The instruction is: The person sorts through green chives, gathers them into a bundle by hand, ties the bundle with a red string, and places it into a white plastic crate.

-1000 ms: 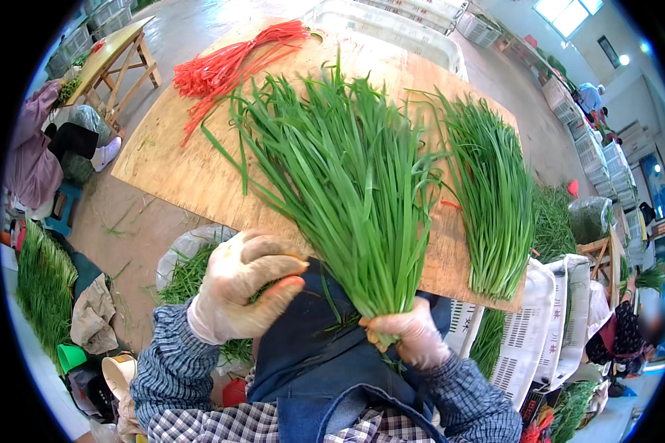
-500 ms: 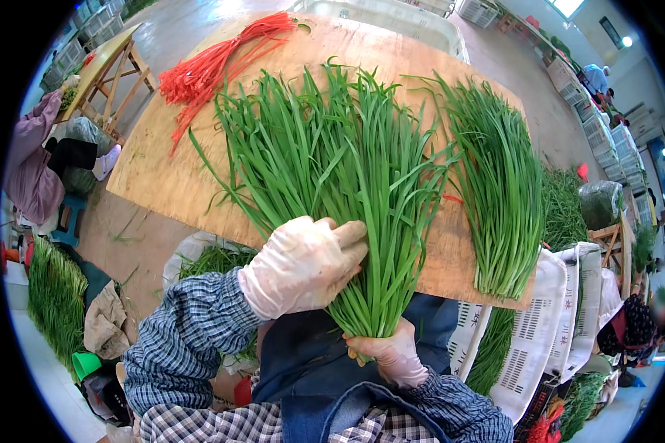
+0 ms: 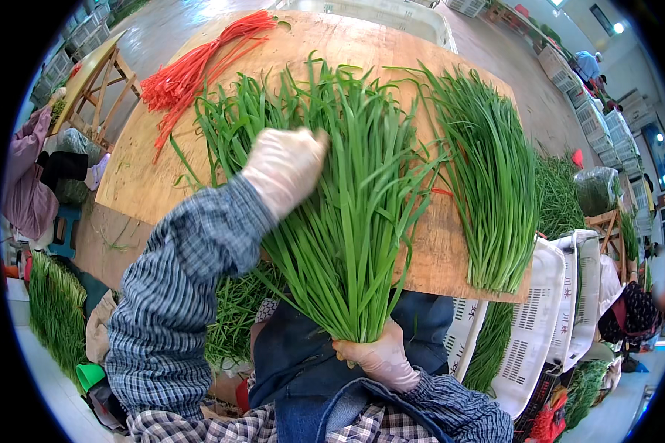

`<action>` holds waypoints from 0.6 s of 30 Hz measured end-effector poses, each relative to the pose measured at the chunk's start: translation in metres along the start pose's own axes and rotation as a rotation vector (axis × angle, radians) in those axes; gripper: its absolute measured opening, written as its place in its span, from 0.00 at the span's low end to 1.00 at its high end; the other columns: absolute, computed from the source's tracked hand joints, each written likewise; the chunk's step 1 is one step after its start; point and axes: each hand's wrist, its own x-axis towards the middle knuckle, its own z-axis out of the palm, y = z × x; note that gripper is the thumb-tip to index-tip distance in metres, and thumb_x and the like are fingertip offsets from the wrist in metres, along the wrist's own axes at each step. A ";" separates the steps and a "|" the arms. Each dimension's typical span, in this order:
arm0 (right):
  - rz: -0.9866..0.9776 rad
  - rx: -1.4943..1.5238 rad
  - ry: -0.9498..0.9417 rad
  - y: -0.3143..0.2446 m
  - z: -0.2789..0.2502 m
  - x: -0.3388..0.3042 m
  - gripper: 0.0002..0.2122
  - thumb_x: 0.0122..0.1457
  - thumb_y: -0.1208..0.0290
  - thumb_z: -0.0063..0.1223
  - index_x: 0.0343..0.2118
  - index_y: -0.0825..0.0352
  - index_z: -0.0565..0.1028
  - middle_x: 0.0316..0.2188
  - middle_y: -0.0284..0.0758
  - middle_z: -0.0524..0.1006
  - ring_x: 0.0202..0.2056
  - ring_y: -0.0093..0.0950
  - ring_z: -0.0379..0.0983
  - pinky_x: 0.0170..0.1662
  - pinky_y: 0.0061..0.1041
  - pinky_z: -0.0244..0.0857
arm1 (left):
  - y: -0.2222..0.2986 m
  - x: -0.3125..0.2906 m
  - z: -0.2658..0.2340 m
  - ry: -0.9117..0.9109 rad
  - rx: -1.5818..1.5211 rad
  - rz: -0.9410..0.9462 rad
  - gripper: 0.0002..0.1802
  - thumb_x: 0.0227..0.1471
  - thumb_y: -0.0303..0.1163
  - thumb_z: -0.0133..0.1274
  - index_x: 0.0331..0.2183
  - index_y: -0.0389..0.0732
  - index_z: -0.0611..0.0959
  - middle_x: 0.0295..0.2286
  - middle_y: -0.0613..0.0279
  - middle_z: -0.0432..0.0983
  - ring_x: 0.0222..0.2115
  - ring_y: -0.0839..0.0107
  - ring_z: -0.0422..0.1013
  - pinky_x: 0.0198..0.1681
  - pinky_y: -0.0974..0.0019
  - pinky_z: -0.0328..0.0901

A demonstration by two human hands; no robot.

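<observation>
Down toward five o'clock, the right hand (image 3: 380,358) grasps the green bunch (image 3: 355,244) near its base; toward eleven, the left hand (image 3: 284,170) looks clenched, too blurred to tell on what.

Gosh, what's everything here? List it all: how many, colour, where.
Wooden board: one, tan, centre
Held leaf bunch: one, green, centre
Second leaf bunch: one, green, board's right
Strips: one pile, red, board's upper left
Crates: many, white, right and top
Leaf heaps: several, green, both sides
Side table: one, yellowish, upper left
Stool: one, blue, left
Container: one, green, lower left
Other people: at least three, mixed colours, both sides
Apron: one, blue, bottom centre
Left hand: one, white-gloved, over held bunch
Right hand: one, white-gloved, gripping its base
</observation>
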 end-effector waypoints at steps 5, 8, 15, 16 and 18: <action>-0.095 -0.067 0.031 0.009 0.000 0.005 0.13 0.39 0.82 0.58 0.31 0.70 0.70 0.24 0.34 0.74 0.19 0.21 0.70 0.19 0.18 0.63 | -0.021 -0.009 -0.021 0.546 -0.091 -0.134 0.20 0.37 0.23 0.50 0.39 0.37 0.76 0.36 0.51 0.71 0.33 0.57 0.70 0.36 0.59 0.66; 0.017 -0.134 0.053 0.015 -0.011 0.005 0.22 0.37 0.76 0.61 0.39 0.70 0.67 0.32 0.35 0.74 0.32 0.24 0.70 0.34 0.21 0.64 | 0.037 -0.024 -0.044 0.595 -0.494 0.432 0.12 0.35 0.27 0.54 0.29 0.38 0.78 0.28 0.55 0.71 0.32 0.58 0.68 0.36 0.59 0.64; -0.126 -0.224 0.092 0.017 -0.006 0.011 0.22 0.39 0.82 0.60 0.38 0.71 0.65 0.25 0.34 0.74 0.21 0.22 0.71 0.24 0.20 0.66 | 0.055 0.006 -0.003 0.365 0.067 0.385 0.03 0.34 0.29 0.50 0.15 0.43 0.74 0.14 0.62 0.66 0.15 0.66 0.64 0.23 0.63 0.56; -0.115 -0.226 0.085 0.018 -0.007 0.011 0.21 0.39 0.82 0.61 0.38 0.71 0.65 0.25 0.34 0.74 0.21 0.22 0.71 0.24 0.20 0.66 | 0.050 0.014 -0.002 0.402 0.129 0.327 0.03 0.34 0.29 0.50 0.15 0.43 0.74 0.14 0.62 0.66 0.15 0.67 0.65 0.22 0.63 0.56; -0.094 -0.211 0.073 0.014 -0.007 0.008 0.21 0.39 0.82 0.60 0.38 0.72 0.66 0.25 0.34 0.74 0.21 0.22 0.71 0.24 0.21 0.66 | 0.025 0.036 -0.002 0.424 0.140 0.239 0.03 0.34 0.26 0.49 0.14 0.41 0.74 0.14 0.61 0.69 0.15 0.68 0.67 0.22 0.64 0.61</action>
